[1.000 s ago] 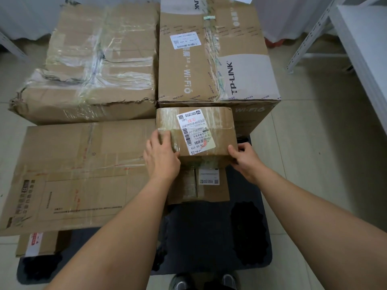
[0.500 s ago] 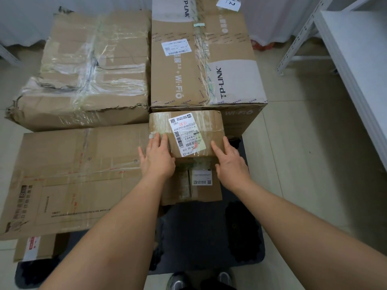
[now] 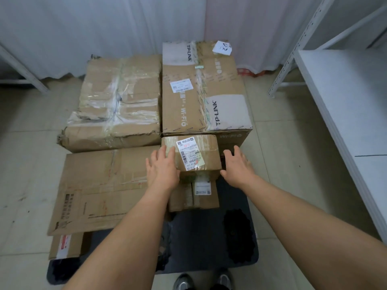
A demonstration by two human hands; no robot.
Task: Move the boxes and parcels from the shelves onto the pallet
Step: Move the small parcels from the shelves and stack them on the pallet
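Small taped parcel [image 3: 193, 154] sat between both hands atop a lower box [image 3: 193, 197], likely stacked to save pallet [image 3: 209, 243] space. Left hand [image 3: 162, 167] lay flat on its left edge, fingers straight; right hand [image 3: 236, 166] was released just beside it.

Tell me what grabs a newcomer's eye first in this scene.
Two bare arms reach in from the bottom, the left hand resting flat on a small taped parcel with a white label, the right hand open just beside it. Behind sits a big TP-LINK box, with a crumpled taped box to its left.
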